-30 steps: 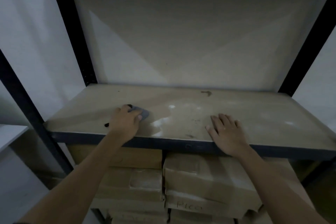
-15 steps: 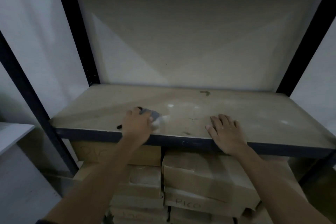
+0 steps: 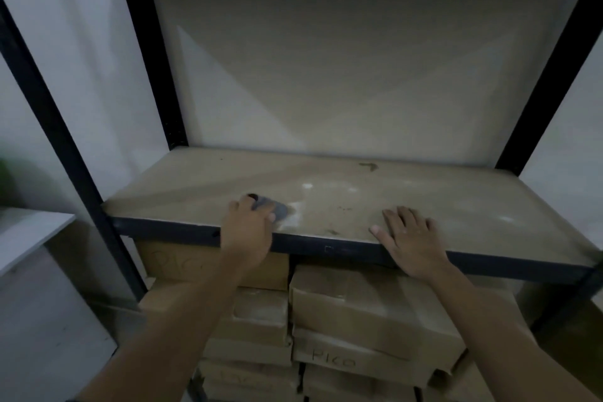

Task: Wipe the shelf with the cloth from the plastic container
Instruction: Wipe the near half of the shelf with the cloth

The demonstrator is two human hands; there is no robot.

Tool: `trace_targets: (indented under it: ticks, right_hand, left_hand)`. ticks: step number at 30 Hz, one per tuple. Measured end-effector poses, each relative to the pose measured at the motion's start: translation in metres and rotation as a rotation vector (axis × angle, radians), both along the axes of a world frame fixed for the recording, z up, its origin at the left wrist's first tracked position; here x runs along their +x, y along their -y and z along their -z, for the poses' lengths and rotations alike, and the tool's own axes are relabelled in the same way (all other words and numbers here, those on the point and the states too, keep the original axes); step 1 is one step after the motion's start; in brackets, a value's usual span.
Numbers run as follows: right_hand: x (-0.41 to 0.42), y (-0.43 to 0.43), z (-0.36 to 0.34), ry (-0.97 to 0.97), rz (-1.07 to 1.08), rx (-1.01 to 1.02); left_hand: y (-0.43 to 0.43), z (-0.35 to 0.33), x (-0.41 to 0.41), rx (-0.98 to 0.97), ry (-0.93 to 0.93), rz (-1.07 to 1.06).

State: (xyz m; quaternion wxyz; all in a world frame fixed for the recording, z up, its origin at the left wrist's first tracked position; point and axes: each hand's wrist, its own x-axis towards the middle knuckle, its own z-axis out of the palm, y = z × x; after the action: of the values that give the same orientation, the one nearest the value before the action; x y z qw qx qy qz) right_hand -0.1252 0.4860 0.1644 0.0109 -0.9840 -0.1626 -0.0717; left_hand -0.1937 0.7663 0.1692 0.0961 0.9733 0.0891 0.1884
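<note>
A beige shelf board [image 3: 424, 192] with a dark front rail fills the middle of the head view; it carries pale smears and a few dark marks. My left hand [image 3: 249, 225] presses a small grey cloth [image 3: 277, 209] onto the board near the front edge, left of centre. Most of the cloth is hidden under my fingers. My right hand [image 3: 409, 238] lies flat and empty on the front edge, fingers apart, right of centre. No plastic container is in view.
Black metal uprights [image 3: 62, 140] frame the rack on both sides, with another shelf overhead. Stacked cardboard boxes [image 3: 368, 313] fill the space below the board. A white surface [image 3: 29, 235] juts in at the left.
My left hand has slid the cloth to the right along the front part of the board. My right hand has stayed in place.
</note>
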Motion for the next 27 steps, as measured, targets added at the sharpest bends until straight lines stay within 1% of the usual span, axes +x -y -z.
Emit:
trace_targets:
  ticks: [2, 3, 4, 5, 7, 9, 11, 12, 14, 16, 17, 18, 19, 20, 21, 23, 24, 25, 27]
  right_hand:
    - [0.0, 0.0, 0.0, -0.003, 0.005, -0.004]
    - [0.0, 0.0, -0.001, -0.009, 0.005, -0.008]
    - [-0.001, 0.0, -0.001, -0.014, 0.004, -0.007]
    - [-0.001, -0.001, -0.001, -0.016, 0.003, -0.004]
    - [-0.002, -0.001, -0.002, -0.018, 0.0, 0.004]
    - [-0.002, -0.002, -0.003, -0.022, -0.002, 0.007]
    - [-0.002, -0.002, -0.003, -0.023, 0.002, 0.008]
    - [-0.002, -0.002, -0.003, -0.023, 0.006, 0.008]
    - [-0.001, -0.002, -0.003, -0.025, 0.012, 0.015]
    - [-0.002, -0.001, -0.003, -0.038, 0.008, 0.015]
    - [-0.002, -0.001, -0.004, -0.043, 0.004, 0.016]
    - [-0.003, -0.001, -0.004, -0.048, 0.002, 0.021]
    - [-0.003, -0.002, -0.005, -0.051, 0.004, 0.027]
    - [-0.003, -0.003, -0.006, -0.053, 0.007, 0.031]
    - [-0.004, -0.003, -0.006, -0.057, 0.01, 0.033]
    - [-0.004, -0.004, -0.007, -0.066, 0.009, 0.04]
    - [-0.004, -0.004, -0.006, -0.069, 0.009, 0.045]
    - [-0.003, -0.003, -0.005, -0.075, 0.012, 0.045]
    - [-0.002, -0.003, -0.005, -0.085, 0.023, 0.04]
  left_hand:
    - [0.009, 0.001, -0.013, -0.083, 0.016, 0.221]
    - [0.005, 0.001, -0.015, -0.116, 0.012, 0.282]
    - [-0.002, 0.0, -0.014, -0.136, 0.039, 0.299]
    - [-0.01, -0.001, -0.01, -0.155, 0.088, 0.25]
    - [-0.028, -0.005, 0.003, -0.166, 0.106, 0.047]
    - [-0.033, -0.008, 0.014, -0.133, 0.031, -0.111]
    - [-0.018, -0.005, 0.017, -0.061, -0.01, -0.134]
    - [-0.007, -0.001, 0.015, -0.01, 0.0, -0.097]
    - [0.014, 0.007, 0.006, 0.021, 0.066, 0.012]
    - [0.028, 0.009, -0.008, -0.063, 0.098, 0.22]
    - [0.028, 0.007, -0.011, -0.115, 0.084, 0.324]
    - [0.022, 0.004, -0.012, -0.164, 0.073, 0.395]
    - [0.013, 0.001, -0.007, -0.202, 0.083, 0.406]
    - [-0.001, 0.002, 0.002, -0.211, 0.098, 0.352]
    - [-0.014, 0.004, 0.011, -0.195, 0.105, 0.246]
    - [-0.026, 0.007, 0.019, -0.128, 0.063, 0.018]
    - [-0.022, 0.008, 0.019, -0.097, 0.046, -0.041]
    - [-0.012, 0.01, 0.016, -0.066, 0.044, -0.058]
    - [0.014, 0.01, 0.003, -0.03, 0.089, 0.026]
